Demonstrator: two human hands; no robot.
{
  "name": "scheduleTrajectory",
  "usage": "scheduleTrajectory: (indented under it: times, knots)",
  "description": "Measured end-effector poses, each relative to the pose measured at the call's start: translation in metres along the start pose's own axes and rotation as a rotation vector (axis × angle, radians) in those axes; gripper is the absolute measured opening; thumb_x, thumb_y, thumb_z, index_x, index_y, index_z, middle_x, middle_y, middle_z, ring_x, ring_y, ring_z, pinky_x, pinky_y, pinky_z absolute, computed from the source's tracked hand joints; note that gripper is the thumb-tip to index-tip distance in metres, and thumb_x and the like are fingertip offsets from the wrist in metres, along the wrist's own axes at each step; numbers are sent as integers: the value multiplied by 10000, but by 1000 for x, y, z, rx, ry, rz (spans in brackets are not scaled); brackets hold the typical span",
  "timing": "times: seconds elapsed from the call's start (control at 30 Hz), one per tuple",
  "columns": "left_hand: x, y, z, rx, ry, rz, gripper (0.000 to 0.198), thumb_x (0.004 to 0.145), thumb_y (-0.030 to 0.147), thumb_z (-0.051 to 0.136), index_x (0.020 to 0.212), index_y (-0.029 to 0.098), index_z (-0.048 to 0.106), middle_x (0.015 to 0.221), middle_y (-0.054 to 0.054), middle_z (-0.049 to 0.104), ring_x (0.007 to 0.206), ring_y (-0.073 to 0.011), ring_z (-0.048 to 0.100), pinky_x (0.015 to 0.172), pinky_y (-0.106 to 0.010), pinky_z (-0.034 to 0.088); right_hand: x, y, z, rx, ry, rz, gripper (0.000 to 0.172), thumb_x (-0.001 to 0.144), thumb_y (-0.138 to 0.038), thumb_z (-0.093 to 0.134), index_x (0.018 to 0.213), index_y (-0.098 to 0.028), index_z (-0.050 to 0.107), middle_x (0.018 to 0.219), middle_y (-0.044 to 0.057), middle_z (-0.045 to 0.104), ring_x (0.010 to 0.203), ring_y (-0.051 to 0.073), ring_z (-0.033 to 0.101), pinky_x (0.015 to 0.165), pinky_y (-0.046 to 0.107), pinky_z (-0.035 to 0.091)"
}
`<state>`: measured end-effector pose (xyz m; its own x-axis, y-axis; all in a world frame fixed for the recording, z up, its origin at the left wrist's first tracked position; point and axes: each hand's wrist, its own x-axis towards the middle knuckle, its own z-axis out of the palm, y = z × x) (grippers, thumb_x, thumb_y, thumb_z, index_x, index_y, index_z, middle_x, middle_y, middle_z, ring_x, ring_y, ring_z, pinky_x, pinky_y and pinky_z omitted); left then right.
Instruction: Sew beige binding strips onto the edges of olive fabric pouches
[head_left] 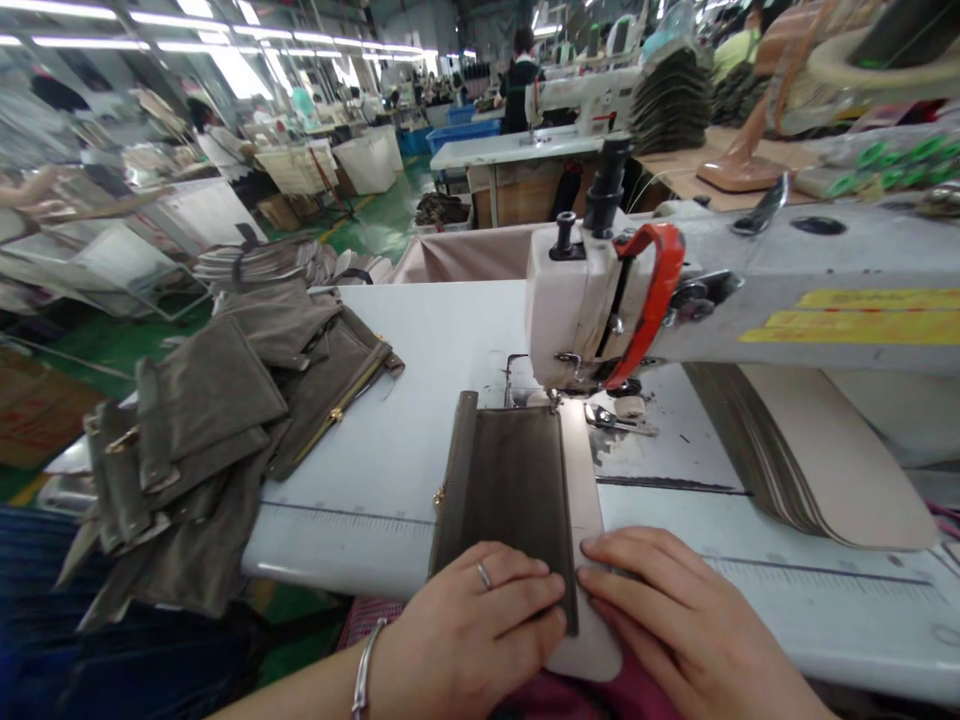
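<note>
A grey-brown fabric pouch piece (517,480) with a gold zip pull along its left side lies on a beige panel (581,480). Their far end reaches under the presser foot (555,400) of a sewing machine. My left hand (480,630), with a ring and bracelet, presses bent fingers onto the near part of the pouch piece; its thumb is hidden. From the right, my right hand (675,610) has its fingers close together on the beige panel's edge, its thumb also out of sight. The panel's rounded near end hangs past the table edge.
Similar zip pouches (202,430) lie heaped on the left, partly over the table edge. Beige-faced panels (817,450) are stacked under the machine arm (825,250). Behind the table is a pink-lined bin (472,255). People work farther back.
</note>
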<state>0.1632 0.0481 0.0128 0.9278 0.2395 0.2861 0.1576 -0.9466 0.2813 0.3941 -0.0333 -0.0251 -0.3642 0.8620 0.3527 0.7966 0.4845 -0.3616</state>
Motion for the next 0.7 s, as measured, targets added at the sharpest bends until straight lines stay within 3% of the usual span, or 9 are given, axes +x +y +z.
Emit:
scheduleTrajectory:
  times: [0.33,0.53,0.7]
  knots:
    - [0,-12,12,84,69,97,121,951,221,522,966,181,636,1012,21,684,926,-119,604,829,-221,501,17,3,-8,-258,47,-166,266,877,-268,550,1124,-239,643,1015,42,691,899,159,637,763,276,556]
    - [3,-16,11,99,60,77,162,969,208,476,954,165,632,990,0,677,927,-126,591,837,-232,487,17,7,-6,-313,63,-186,273,882,-285,538,1123,-225,650,1030,58,689,919,172,642,763,283,563]
    - [13,-16,4,93,-19,21,130,951,184,493,982,157,617,950,-18,668,911,-135,587,832,-244,490,22,10,-6,-329,48,-177,325,863,-304,567,1168,-212,632,1093,80,668,971,190,633,780,304,569]
